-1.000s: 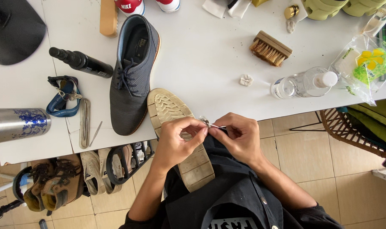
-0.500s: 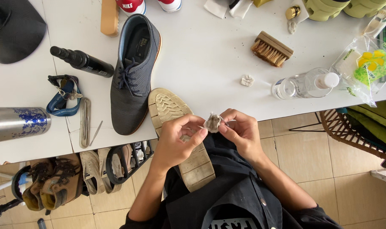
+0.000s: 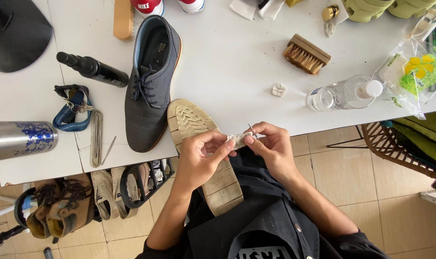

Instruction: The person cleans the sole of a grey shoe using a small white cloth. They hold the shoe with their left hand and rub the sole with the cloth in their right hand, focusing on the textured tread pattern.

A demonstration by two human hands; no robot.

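Note:
My left hand (image 3: 202, 156) and my right hand (image 3: 271, 146) meet in front of my chest, just below the table's edge. Between their fingertips they pinch a small whitish wad (image 3: 238, 139). A thin metal point (image 3: 252, 129) sticks up from my right hand's fingers. Under my left hand an upturned shoe (image 3: 203, 153) shows its tan ridged sole, toe on the table and heel on my lap. Its grey lace-up partner (image 3: 148, 86) stands upright on the white table (image 3: 227, 72) to the left.
On the table lie a black spray bottle (image 3: 91, 69), a steel flask (image 3: 19, 140), a blue lanyard with keys (image 3: 71, 112), metal tools (image 3: 97, 138), a wooden brush (image 3: 306, 53), a clear plastic bottle (image 3: 345, 93) and a small white scrap (image 3: 279, 89). Shoes fill a rack (image 3: 83, 196) below.
My hands have stayed over the upturned sole while the fingers shifted. The small wad has turned between them and now lies stretched between both hands' fingertips.

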